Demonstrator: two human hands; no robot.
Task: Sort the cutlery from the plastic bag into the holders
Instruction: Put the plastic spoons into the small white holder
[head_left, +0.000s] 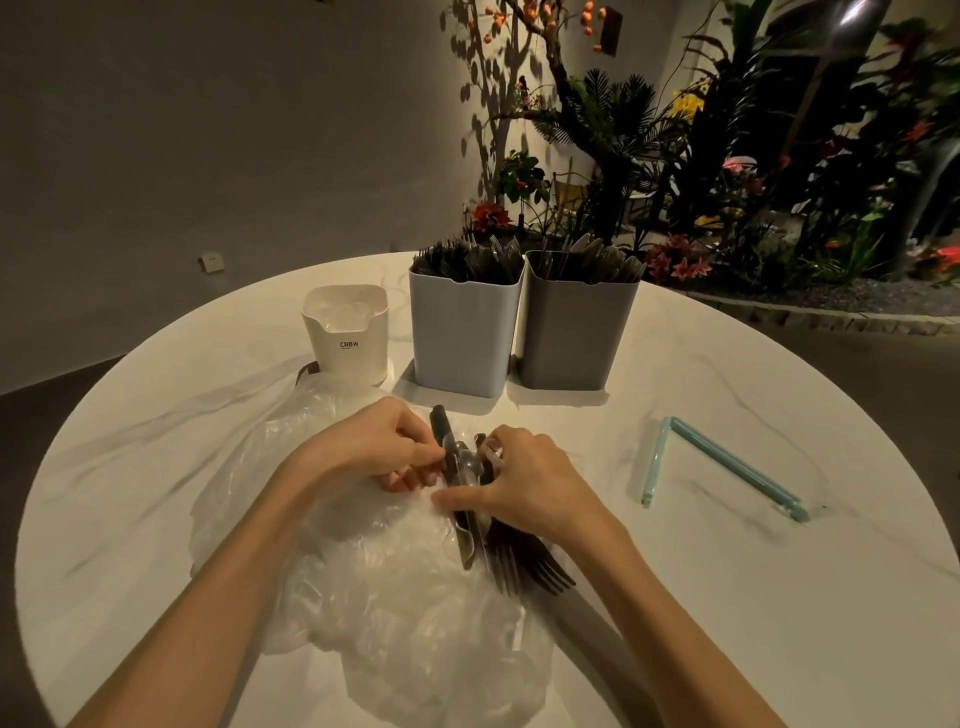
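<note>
Both hands (374, 447) (524, 483) pinch cutlery bundle (467, 499) over plastic bag (395, 582) (forks dark).

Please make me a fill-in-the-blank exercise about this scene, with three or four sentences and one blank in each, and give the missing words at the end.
1. Both hands, the left hand and the right hand, hold a bundle of dark ____ over the plastic bag.
2. The number of holders standing on the table is ____.
3. The small white holder stands to the ____ of the light grey holder.
4. The light blue bag clip lies ____, bent at its hinge.

Missing words: cutlery; three; left; open
</note>
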